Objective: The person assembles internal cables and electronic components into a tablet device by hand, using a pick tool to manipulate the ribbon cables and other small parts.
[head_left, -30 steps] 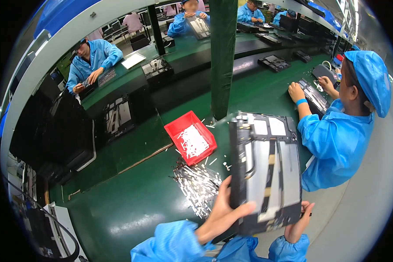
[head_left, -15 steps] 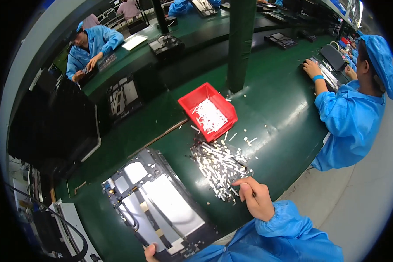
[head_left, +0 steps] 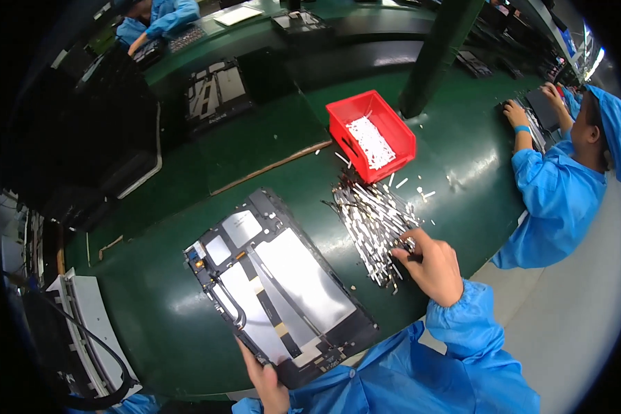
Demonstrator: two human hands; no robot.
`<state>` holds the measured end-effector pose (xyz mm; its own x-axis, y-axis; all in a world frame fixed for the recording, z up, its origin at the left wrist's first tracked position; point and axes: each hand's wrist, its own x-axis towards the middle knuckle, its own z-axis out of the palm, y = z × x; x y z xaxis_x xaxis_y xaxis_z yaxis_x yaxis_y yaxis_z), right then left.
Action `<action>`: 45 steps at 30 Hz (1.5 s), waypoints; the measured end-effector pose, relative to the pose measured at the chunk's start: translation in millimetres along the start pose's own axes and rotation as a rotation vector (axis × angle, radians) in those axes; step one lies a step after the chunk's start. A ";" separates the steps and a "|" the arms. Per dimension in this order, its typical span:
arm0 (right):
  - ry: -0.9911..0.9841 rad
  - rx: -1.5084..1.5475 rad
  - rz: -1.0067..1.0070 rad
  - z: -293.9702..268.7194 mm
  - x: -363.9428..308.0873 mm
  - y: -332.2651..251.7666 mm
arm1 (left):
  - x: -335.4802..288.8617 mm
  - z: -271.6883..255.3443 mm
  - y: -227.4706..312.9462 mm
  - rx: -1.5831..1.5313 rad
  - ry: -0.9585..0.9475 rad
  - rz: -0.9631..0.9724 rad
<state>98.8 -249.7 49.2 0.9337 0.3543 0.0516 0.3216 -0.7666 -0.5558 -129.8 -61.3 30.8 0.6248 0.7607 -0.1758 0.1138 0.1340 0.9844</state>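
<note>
An opened tablet (head_left: pixel 290 276), black-framed with silver panels and ribbon cables inside, lies tilted in front of me. My left hand (head_left: pixel 265 379) grips its lower left edge, thumb over the rim. To the right of the tablet, thin white, silver and dark strips (head_left: pixel 372 228) form a loose pile. At the pile's near right side is my right hand (head_left: pixel 435 269), its thumb and index finger curled nearly together against the strips. What sits between those fingertips is too small to make out.
A red bin (head_left: pixel 393 127) with white strips inside stands behind the pile. A wooden strip (head_left: pixel 272 168) runs across the green table (head_left: pixel 159 297). Further off are another opened tablet (head_left: pixel 217 93) and a green post (head_left: pixel 438 62). A co-worker (head_left: pixel 566 186) sits at the right.
The view has shifted, so the table's things appear further right. My right hand's pointing index finger has curled toward the thumb at the pile. More of my left hand shows on the tablet's edge.
</note>
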 end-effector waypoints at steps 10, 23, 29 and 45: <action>-0.243 0.168 0.005 -5.2 34.5 33.8 | 8.8 -12.1 -11.5 -0.281 -0.096 -0.041; 0.200 0.451 0.097 -17.6 19.5 -18.6 | 5.8 -12.5 9.6 -0.100 0.072 0.428; -0.828 0.935 -0.261 -19.0 -33.1 -95.6 | 16.1 -6.3 33.4 -0.051 -0.511 0.577; -0.570 0.734 -0.407 22.9 -54.2 -125.7 | 0.4 -37.8 36.8 -0.128 -0.251 0.168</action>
<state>4.2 -160.2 97.2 0.4991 0.8649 0.0535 0.2432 -0.0805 -0.9666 -154.6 -32.1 67.1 0.7994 0.6007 0.0096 -0.0951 0.1107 0.9893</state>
